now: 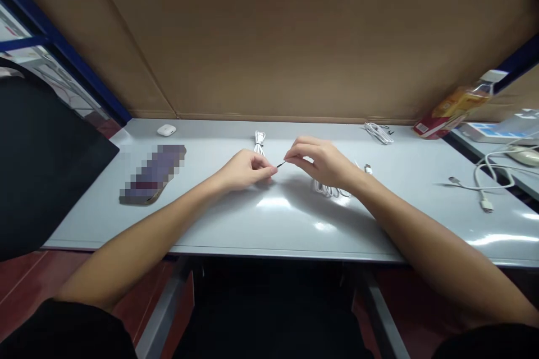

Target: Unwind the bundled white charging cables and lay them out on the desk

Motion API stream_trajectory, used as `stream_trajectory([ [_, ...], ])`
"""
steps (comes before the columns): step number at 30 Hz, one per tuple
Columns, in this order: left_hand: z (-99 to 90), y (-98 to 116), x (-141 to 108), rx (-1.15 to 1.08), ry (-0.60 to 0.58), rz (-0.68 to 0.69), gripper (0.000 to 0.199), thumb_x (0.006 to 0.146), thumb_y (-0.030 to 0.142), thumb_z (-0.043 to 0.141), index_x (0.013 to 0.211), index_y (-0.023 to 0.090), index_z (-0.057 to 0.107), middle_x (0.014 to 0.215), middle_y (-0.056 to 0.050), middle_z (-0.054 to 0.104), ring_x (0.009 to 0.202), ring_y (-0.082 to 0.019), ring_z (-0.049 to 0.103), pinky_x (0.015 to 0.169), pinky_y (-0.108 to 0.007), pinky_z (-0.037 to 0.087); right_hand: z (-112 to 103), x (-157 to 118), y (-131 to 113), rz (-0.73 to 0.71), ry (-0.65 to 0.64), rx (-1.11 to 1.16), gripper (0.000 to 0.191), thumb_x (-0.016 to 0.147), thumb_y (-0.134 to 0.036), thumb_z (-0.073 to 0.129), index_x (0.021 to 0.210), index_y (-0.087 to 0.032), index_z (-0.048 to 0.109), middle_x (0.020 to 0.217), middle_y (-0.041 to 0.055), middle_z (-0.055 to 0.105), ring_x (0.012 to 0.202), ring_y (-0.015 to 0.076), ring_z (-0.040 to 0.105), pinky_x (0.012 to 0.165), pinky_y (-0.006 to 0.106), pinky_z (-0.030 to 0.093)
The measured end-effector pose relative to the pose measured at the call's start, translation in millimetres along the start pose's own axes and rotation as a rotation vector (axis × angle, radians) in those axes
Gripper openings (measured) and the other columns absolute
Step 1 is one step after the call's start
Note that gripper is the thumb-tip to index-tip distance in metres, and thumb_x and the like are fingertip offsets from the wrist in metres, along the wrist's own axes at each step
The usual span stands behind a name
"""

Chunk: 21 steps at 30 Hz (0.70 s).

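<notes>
A short, thin black tie (281, 164) stretches between my two hands above the table. My left hand (248, 170) pinches one end between thumb and fingers. The other end is in the fingertips of my right hand (315, 158). Just behind my left hand lies a bundled white cable (260, 140) with a dark band around its middle. Another coiled white cable (330, 189) rests on the table under my right hand and wrist, partly hidden by them; a white plug (368, 169) shows beyond the wrist.
The grey table (252, 230) also bears a phone (154, 174), a white earbud case (166, 130), a white cable bundle (378, 132) at the back right, a tilted bottle (457, 105) and a loose white cable (486, 185). A brown partition (269, 39) stands behind.
</notes>
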<state>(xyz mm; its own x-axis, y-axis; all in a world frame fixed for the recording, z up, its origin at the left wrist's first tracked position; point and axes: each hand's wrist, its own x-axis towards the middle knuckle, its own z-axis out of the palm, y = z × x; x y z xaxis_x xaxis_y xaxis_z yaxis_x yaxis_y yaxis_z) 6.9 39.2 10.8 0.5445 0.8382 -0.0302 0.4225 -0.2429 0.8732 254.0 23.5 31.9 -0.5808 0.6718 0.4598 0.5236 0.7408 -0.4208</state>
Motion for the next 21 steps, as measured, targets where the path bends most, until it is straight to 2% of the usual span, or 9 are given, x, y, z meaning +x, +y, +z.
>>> stream_trajectory([
  [4,-1.2,-5.8,2.9,0.002,-0.037,-0.009,0.037,0.088,0.054,0.072,0.081,0.019,0.078,0.08,-0.008,0.078,0.07,-0.019,0.069,0.059,-0.03,0.049,1.8,-0.2,4.6,-0.013,-0.02,-0.093,0.027,0.103,-0.032,0.051,0.093,-0.023,0.075,0.093,0.0099,0.07,0.084,0.0241,0.062,0.075,0.038,0.046],
  [8,-1.1,-9.4,6.7,-0.05,0.023,0.015,0.037,0.088,0.055,0.073,0.091,0.019,0.079,0.09,-0.009,0.079,0.073,-0.018,0.068,0.066,-0.032,0.052,-9.2,0.4,20.5,0.064,0.027,-0.03,0.024,0.1,-0.035,0.058,0.093,-0.024,0.077,0.095,0.0094,0.072,0.084,0.0247,0.064,0.076,0.039,0.048],
  [11,1.8,-13.4,7.9,-0.07,0.075,0.021,0.037,0.089,0.056,0.072,0.099,0.021,0.08,0.095,-0.009,0.079,0.081,-0.02,0.07,0.072,-0.033,0.054,-23.5,-1.3,37.5,0.186,-0.026,-0.039,0.02,0.094,-0.037,0.064,0.087,-0.024,0.078,0.088,0.0067,0.073,0.076,0.0225,0.063,0.07,0.037,0.047],
  [14,4.8,-16.5,7.7,-0.058,0.072,0.017,0.038,0.09,0.054,0.072,0.108,0.021,0.079,0.097,-0.01,0.079,0.089,-0.022,0.071,0.072,-0.033,0.054,-38.6,-5.9,55.1,0.343,-0.096,-0.092,0.021,0.089,-0.039,0.066,0.083,-0.023,0.078,0.08,0.005,0.073,0.069,0.0202,0.061,0.064,0.035,0.045],
  [21,5.4,-12.8,4.6,0.024,0.034,-0.014,0.039,0.09,0.049,0.07,0.115,0.019,0.076,0.096,-0.009,0.076,0.084,-0.019,0.068,0.064,-0.03,0.051,-67.7,-16.8,79.5,0.667,-0.232,-0.262,0.016,0.079,-0.034,0.067,0.077,-0.021,0.077,0.077,0.005,0.075,0.066,0.0196,0.062,0.057,0.032,0.041],
])
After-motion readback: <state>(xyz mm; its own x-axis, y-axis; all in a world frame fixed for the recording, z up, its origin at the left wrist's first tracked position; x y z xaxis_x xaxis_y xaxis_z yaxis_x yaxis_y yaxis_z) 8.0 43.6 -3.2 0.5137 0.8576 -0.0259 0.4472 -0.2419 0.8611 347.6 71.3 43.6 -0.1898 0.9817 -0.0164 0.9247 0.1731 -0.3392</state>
